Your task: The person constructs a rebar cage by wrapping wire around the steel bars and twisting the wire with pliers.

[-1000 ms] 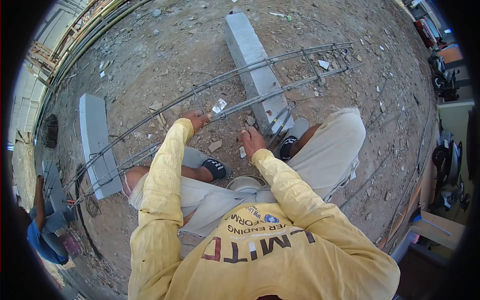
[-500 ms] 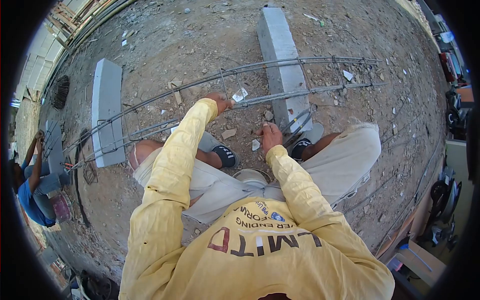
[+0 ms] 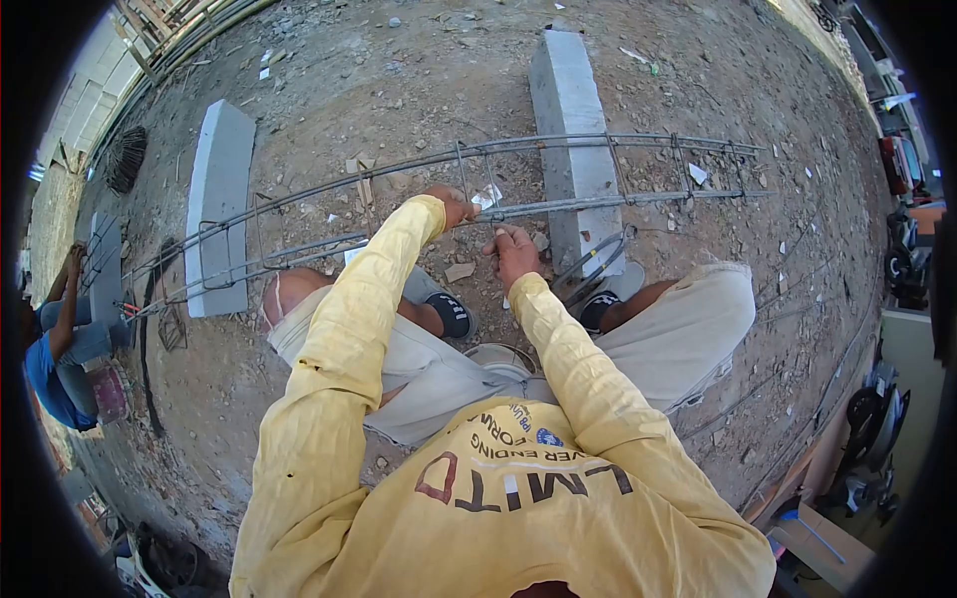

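Note:
A long rebar cage (image 3: 399,235) of thin bars and square stirrups lies across two grey concrete blocks, the left one (image 3: 221,189) and the right one (image 3: 576,110). My left hand (image 3: 455,205) is closed at the cage's near bars, left of the right block; its fingers are partly hidden. Just right of it and nearer to me, my right hand (image 3: 514,253) has its fingers curled together; anything between them is too small to make out. A bundle of bent bars (image 3: 598,261) leans at the near end of the right block.
A small bucket (image 3: 498,361) stands between my feet. At the far left a person in blue (image 3: 55,369) crouches by another cage. Bamboo poles (image 3: 204,35) lie at the upper left. Wheels and cardboard (image 3: 825,543) are at the right edge.
My right hand has moved left and up, closer to my left hand and the bars. My left hand stays at the cage. The view has shifted, so the blocks and cage sit further right.

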Available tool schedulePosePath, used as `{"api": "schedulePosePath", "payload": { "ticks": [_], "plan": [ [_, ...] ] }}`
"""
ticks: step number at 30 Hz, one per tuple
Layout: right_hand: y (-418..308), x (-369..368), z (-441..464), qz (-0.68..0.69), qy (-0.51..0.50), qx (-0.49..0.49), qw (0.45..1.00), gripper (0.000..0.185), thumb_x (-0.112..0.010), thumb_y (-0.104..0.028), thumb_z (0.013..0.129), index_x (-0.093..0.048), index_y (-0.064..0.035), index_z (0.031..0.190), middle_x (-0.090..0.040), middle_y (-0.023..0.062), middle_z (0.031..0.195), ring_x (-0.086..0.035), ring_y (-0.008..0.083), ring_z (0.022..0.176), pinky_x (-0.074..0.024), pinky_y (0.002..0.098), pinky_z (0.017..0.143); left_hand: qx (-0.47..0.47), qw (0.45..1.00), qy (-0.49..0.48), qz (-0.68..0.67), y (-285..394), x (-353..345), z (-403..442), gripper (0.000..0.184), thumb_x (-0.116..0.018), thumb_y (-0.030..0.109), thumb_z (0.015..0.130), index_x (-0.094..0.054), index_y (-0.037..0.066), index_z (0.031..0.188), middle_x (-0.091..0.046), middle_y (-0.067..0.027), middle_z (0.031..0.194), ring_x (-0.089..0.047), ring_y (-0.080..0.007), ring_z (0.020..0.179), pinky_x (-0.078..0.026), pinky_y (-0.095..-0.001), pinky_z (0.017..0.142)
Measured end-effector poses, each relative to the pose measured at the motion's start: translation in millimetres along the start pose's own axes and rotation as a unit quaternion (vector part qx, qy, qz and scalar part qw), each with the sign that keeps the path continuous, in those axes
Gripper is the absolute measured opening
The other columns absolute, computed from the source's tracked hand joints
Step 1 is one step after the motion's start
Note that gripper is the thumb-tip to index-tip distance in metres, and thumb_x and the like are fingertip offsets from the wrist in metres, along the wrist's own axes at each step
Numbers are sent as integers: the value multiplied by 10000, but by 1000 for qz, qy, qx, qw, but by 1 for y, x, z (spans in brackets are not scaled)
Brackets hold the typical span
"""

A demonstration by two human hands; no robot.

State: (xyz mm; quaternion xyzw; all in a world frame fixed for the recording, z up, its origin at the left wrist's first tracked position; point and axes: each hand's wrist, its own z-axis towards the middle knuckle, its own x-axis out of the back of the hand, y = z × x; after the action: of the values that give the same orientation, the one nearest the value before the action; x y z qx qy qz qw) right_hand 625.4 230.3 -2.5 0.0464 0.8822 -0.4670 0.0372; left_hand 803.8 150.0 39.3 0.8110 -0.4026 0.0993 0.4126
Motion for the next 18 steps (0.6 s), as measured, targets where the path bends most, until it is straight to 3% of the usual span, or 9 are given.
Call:
{"api": "schedulePosePath", "payload": {
  "ticks": [3,6,12,15,18],
  "plan": [
    [-1,-6,1,-162,57,133,976,230,-488,-201,933,-574,-32,1062,-620,48,702,-545,127,620,-448,294,606,1,1000,0,25,4,3,-4,423,-638,473,811,-720,99,991,-688,-130,922,-632,-248,848,-467,-390,787],
    [-2,-6,-1,-157,76,143,974,230,-485,-204,930,-583,-14,1017,-629,59,707,-574,149,664,-455,295,691,11,999,-4,53,11,7,-12,450,-615,506,818,-718,111,1008,-686,-133,954,-636,-265,883,-467,-392,801],
    [-13,-8,11,-175,46,154,971,211,-485,-212,935,-578,-23,926,-623,45,708,-493,118,603,-419,289,620,2,998,7,61,0,2,1,574,-619,561,792,-693,45,1033,-678,-175,994,-637,-301,913,-469,-415,824],
    [-8,-10,18,-160,24,169,972,201,-486,-209,938,-571,-32,894,-624,40,717,-458,105,586,-399,286,591,44,998,12,48,1,5,1,685,-644,606,747,-671,0,1064,-672,-204,986,-645,-292,871,-480,-413,799],
    [0,-8,21,-151,12,192,970,188,-489,-207,938,-567,-39,910,-633,38,736,-460,96,589,-397,272,580,-7,996,-29,-79,-14,-1,12,781,-660,628,720,-622,-21,1153,-656,-204,1029,-650,-284,819,-494,-407,742]
  ]
}}
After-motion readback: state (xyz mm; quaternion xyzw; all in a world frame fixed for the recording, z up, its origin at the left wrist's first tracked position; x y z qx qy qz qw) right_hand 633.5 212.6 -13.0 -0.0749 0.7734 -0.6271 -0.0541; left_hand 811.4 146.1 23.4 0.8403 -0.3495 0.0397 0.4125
